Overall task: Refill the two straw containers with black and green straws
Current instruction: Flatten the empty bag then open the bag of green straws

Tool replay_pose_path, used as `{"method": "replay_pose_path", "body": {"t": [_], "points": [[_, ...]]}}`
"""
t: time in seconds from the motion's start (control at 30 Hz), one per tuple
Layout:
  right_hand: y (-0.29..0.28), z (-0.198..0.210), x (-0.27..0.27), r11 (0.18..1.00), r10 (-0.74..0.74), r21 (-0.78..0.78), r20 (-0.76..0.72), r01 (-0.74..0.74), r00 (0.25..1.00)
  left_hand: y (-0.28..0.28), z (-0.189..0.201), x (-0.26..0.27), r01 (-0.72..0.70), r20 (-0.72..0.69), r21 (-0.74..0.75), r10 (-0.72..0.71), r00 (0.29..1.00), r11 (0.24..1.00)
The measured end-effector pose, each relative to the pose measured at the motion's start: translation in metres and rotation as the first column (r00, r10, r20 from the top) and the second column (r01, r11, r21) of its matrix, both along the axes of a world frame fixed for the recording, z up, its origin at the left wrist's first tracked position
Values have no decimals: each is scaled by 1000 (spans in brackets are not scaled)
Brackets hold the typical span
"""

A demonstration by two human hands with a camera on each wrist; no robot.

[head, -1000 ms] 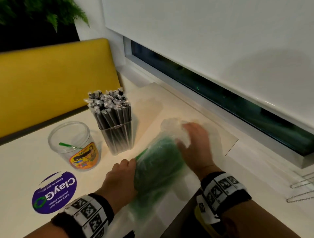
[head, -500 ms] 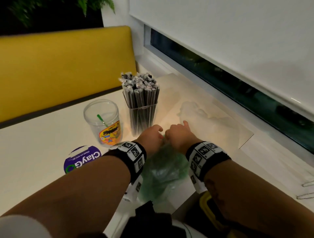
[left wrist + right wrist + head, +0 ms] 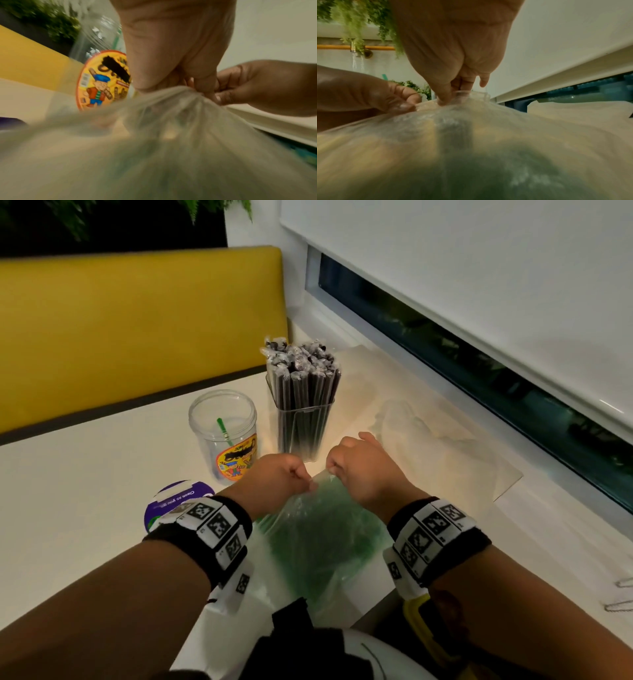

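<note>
A clear plastic bag of green straws (image 3: 322, 535) lies at the near table edge, its top bunched between my hands. My left hand (image 3: 281, 474) pinches the bag's top edge (image 3: 180, 93) from the left, and my right hand (image 3: 359, 470) pinches the bag's top (image 3: 453, 100) from the right. Behind them stands a clear square holder (image 3: 303, 422) packed with wrapped black straws (image 3: 301, 368). To its left is a round clear jar (image 3: 224, 436) with a yellow cartoon label (image 3: 102, 81), holding one green straw (image 3: 222, 430).
An empty clear bag (image 3: 421, 433) lies crumpled on a pale board (image 3: 479, 474) to the right, by the window sill. A purple round sticker (image 3: 171, 501) is on the white table (image 3: 68, 491). A yellow bench back (image 3: 137, 330) runs behind the table.
My hands came off the lying bag, drew it toward me and now both pinch its top edge. The head view swung left and closer.
</note>
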State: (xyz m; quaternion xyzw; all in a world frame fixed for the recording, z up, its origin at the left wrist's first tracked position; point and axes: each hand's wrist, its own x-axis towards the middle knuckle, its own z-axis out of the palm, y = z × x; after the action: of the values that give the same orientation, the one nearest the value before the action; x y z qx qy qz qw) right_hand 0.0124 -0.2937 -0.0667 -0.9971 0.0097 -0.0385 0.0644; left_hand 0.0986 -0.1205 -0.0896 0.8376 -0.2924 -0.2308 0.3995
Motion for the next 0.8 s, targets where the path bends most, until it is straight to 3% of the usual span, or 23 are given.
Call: {"method": "replay_pose_path", "body": {"t": [0.27,0.53,0.63,0.73,0.77,0.8], "points": [[-20,5,-1,979,-201,-23,60,202,978,36,15,20,125,-59,218,-114,992,968],[-12,5,-17,972,-221,-43,148,229,964,66,35,43,213,-52,447,-212,976,869],[3,17,-27,982,-108,157,6,106,994,61,41,37,328,-93,514,-328,940,792],[25,38,-38,947,57,320,-289,40,956,39,46,16,387,-273,331,-305,912,861],[30,43,-40,944,93,328,-339,25,936,29,47,7,421,-274,350,-339,900,837],[35,46,-41,939,116,344,-358,16,927,19,46,0,472,-219,435,-418,882,767]]}}
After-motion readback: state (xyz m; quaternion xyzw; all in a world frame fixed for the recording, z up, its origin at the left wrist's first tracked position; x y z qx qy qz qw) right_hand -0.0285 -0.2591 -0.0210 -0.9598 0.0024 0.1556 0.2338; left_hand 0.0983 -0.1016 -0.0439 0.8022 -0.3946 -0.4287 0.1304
